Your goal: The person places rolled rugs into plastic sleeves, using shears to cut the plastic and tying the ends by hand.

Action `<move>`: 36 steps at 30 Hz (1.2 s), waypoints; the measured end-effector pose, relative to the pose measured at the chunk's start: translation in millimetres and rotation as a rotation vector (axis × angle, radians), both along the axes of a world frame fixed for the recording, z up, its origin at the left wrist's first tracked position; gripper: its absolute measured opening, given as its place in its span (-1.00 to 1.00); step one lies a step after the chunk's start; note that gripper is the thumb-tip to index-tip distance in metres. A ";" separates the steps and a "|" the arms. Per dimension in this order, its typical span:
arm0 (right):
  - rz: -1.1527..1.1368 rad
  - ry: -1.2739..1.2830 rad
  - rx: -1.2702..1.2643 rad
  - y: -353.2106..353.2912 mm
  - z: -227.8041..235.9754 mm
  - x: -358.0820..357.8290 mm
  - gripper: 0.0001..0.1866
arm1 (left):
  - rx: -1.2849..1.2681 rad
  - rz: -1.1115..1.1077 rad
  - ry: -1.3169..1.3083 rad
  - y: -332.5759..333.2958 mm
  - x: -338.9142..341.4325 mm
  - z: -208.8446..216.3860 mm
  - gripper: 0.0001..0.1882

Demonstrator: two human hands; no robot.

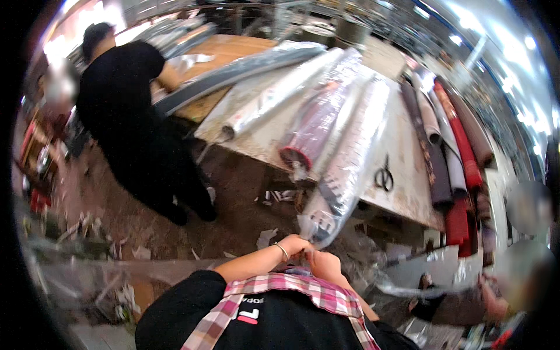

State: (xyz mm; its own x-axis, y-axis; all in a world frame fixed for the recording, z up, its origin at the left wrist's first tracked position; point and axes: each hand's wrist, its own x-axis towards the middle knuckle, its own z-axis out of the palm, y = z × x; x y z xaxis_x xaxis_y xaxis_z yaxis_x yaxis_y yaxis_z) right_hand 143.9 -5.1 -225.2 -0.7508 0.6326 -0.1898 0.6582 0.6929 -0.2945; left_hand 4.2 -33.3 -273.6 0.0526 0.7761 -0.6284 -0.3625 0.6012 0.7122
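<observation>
The left arm reaches in from the left side, elbow out wide, and its forearm slants up to the left hand (296,245). A bracelet (283,252) is around that wrist. The right arm comes up from the lower right, leaning left, to the right hand (325,266). The two hands meet in front of the chest. Both are closed, with fingers curled in, pinching the bunched end of the clear plastic (322,235). Some fingertips are too hidden to see.

That plastic is wrapped around a rolled-up gray and white rug (349,163). The rug lies slanted on the table (402,181), and its near end pokes out past the edge. Black scissors (384,178) lie to its right. A purple wrapped roll (318,122) lies to its left.
</observation>
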 end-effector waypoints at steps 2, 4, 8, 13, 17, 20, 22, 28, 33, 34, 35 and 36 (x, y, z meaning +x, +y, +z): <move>0.099 0.146 0.123 4.8 -9.2 6.3 -0.65 | 0.026 0.192 0.163 12.9 11.3 -5.5 -0.86; 0.124 0.259 0.102 5.2 0.6 11.9 -0.57 | 0.105 0.274 0.340 16.8 9.1 -7.3 -0.85; -0.050 0.462 -0.576 29.4 19.4 33.2 -0.70 | 0.037 0.046 0.043 -10.0 -49.4 -22.1 -0.77; -0.965 1.011 -1.075 117.4 -28.6 43.0 -0.61 | 0.533 0.058 0.418 10.5 -28.8 -47.8 -0.53; -1.023 1.028 -1.394 148.3 -64.4 -27.2 -0.45 | 0.620 0.422 0.707 56.8 -29.4 -61.5 -0.76; -0.762 1.079 -1.601 191.3 -35.3 -53.2 -0.38 | 0.552 0.310 1.001 72.9 -90.1 47.4 -0.78; -0.600 1.221 -1.633 239.2 -16.8 -89.9 -0.25 | 0.640 0.235 1.220 67.4 -118.5 115.9 -0.78; -0.636 1.480 -1.422 360.3 -20.2 -167.4 -0.21 | 0.884 -0.062 1.866 9.5 -170.4 254.9 -0.67; -0.675 1.383 -1.069 380.2 10.9 -207.1 -0.28 | 0.582 0.244 1.409 -52.0 -159.1 226.5 -0.54; -0.674 1.409 -0.984 384.1 24.4 -221.8 -0.30 | 0.649 0.494 1.189 -48.4 -159.2 204.4 -0.57; -0.683 1.437 -0.900 388.1 41.3 -235.1 -0.31 | 0.719 0.733 0.961 -36.4 -153.3 179.4 -0.60; -0.682 1.468 -0.822 388.9 60.5 -249.5 -0.32 | 0.795 0.962 0.721 -26.2 -149.5 153.9 -0.63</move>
State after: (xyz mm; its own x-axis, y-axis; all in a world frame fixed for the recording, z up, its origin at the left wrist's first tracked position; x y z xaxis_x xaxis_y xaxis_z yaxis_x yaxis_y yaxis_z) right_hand -105.6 383.8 -164.7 -0.2559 0.9639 -0.0734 -0.3481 -0.1627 -0.9232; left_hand -145.3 -59.5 -119.6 -0.8196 0.4779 0.3159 0.1855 -0.3005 0.9356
